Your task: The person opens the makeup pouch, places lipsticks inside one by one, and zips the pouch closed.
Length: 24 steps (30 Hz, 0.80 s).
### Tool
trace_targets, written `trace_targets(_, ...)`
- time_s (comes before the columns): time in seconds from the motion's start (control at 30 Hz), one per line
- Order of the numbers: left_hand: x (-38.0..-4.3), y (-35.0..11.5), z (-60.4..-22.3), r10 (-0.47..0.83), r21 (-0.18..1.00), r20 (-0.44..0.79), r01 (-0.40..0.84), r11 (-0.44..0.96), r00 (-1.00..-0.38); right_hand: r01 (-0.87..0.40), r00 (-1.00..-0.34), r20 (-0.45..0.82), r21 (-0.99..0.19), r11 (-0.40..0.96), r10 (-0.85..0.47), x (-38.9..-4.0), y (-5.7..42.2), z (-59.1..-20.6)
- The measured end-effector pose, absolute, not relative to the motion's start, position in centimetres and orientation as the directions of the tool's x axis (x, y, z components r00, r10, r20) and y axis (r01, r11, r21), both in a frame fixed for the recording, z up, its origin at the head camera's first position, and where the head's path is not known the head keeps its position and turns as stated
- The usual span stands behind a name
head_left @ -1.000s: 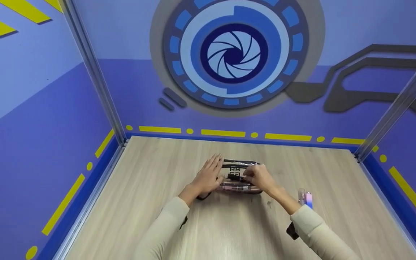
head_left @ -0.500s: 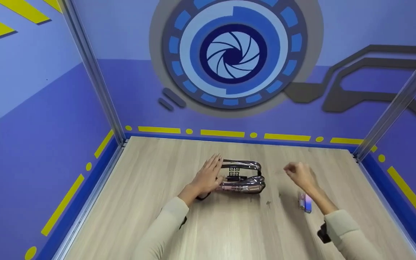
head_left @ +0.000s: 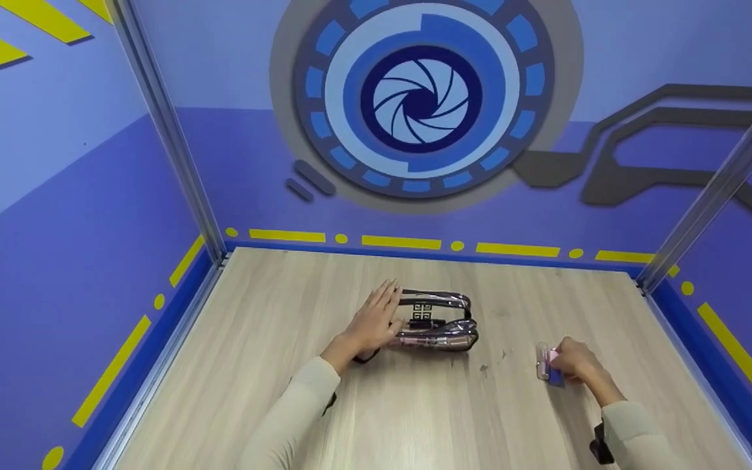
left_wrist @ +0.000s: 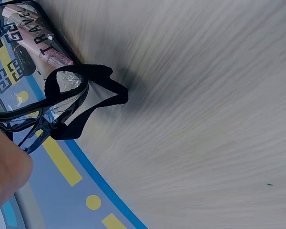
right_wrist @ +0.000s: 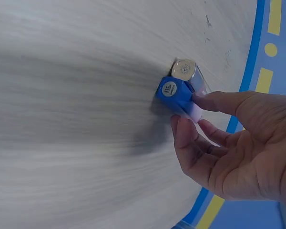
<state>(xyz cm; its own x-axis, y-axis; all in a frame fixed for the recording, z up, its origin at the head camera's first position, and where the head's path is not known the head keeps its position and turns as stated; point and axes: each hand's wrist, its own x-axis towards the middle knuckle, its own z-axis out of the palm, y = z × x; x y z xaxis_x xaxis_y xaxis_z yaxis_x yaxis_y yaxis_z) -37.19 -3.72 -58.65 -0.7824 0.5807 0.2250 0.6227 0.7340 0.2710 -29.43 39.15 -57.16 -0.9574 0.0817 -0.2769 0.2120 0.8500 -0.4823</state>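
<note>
Tubes pinched by right hand; left hand flat on pouch

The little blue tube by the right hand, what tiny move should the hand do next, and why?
Probably close the fingers around the blue tube and lift it. The right hand has thumb and fingertips touching it, but it lies on the wooden table beside a silver-capped tube. The left hand rests flat on the clear pouch, seemingly steadying it.
</note>
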Motion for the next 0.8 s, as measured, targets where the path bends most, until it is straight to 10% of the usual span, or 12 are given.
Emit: trace_targets(0.8,-37.1,-3.9,-58.5,0.576,0.265,0.173,0.601,0.754,-0.799,0.251,-0.96,-0.225,-0.435,0.865,0.166,-29.0,38.3,-58.2)
